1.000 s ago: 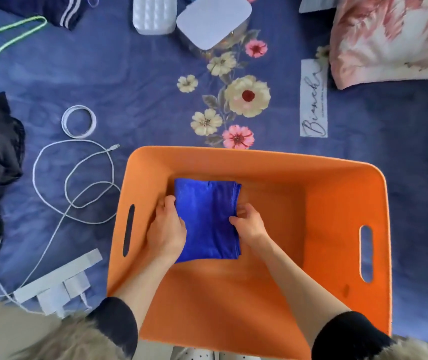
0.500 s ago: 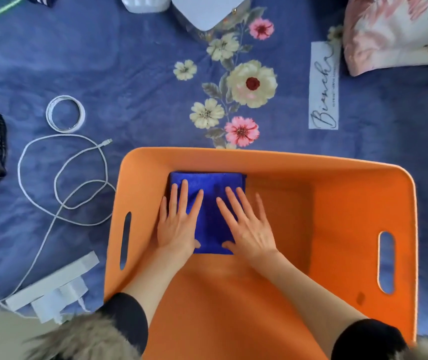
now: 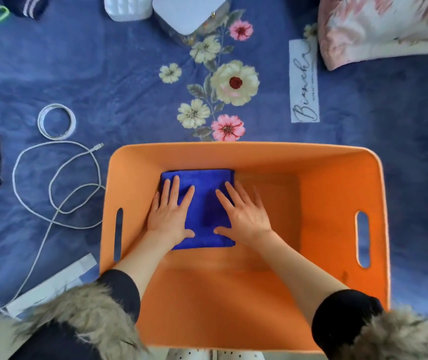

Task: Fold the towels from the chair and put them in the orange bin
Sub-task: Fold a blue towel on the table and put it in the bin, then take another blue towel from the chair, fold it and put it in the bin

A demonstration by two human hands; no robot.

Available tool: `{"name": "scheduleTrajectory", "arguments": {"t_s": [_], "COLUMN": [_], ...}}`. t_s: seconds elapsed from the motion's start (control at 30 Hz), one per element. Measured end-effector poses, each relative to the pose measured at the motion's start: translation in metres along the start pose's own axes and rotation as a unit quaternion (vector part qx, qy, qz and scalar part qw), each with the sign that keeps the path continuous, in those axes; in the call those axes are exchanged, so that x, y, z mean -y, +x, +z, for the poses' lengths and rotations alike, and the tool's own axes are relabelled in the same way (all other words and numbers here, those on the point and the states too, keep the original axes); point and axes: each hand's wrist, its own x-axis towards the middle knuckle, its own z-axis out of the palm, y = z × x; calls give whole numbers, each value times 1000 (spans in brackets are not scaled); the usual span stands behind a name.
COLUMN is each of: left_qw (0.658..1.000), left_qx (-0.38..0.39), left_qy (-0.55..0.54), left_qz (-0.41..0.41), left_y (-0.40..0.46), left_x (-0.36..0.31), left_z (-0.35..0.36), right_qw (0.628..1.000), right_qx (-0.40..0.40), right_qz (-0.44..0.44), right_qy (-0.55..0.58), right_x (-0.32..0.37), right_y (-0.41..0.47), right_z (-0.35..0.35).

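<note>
Blue floral bedding (image 3: 103,81) lies under the orange bin (image 3: 337,178). Inside the bin, left hand (image 3: 170,216) and right hand (image 3: 245,218) lie flat, fingers straight and spread, pressing a folded blue towel (image 3: 209,201) that sits on the bin's floor against its far-left corner, gripping nothing.

The bin (image 3: 246,157) sits on the bedspread (image 3: 103,87). Inside it, a folded towel (image 3: 207,203) lies in the 10 o'clock corner, with the left hand (image 3: 170,214) and right hand (image 3: 244,216) flat on top. A cable (image 3: 59,178) lies at 9 o'clock of the bin, a pillow (image 3: 379,27) at 1 o'clock.
</note>
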Motion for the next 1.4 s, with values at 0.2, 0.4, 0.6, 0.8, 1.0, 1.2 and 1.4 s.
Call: {"name": "scheduleTrajectory", "arguments": {"t_s": [0.2,0.4,0.6,0.8,1.0,1.2,1.4], "left_qw": [988,942,904,865,786,683,583], "left_qx": [-98,-229,-301,-262,-234,-180,-99], "left_qy": [-122,-237,-201,-136,-39,50,116], "left_qz": [16,69,226,406,570,706,798], "left_y": [-73,-143,-191,-237,-297,-384,-485], "left_x": [-18,-43,-94,-166,-212,-244,-245], "left_z": [-40,-106,-172,-193,-168,-113,-30], "right_qw": [989,946,911,837,707,559,406], "right_qx": [-87,-217,-288,-345,-385,-410,-433], "right_qz": [65,157,242,377,535,654,743], "right_qy": [105,182,166,194,256,302,309], "right_x": [4,-22,-37,-3,70,169,297], "right_y": [-80,-186,-288,-391,-472,-544,-608], "right_z": [-57,-129,-167,-136,-68,0,62]}}
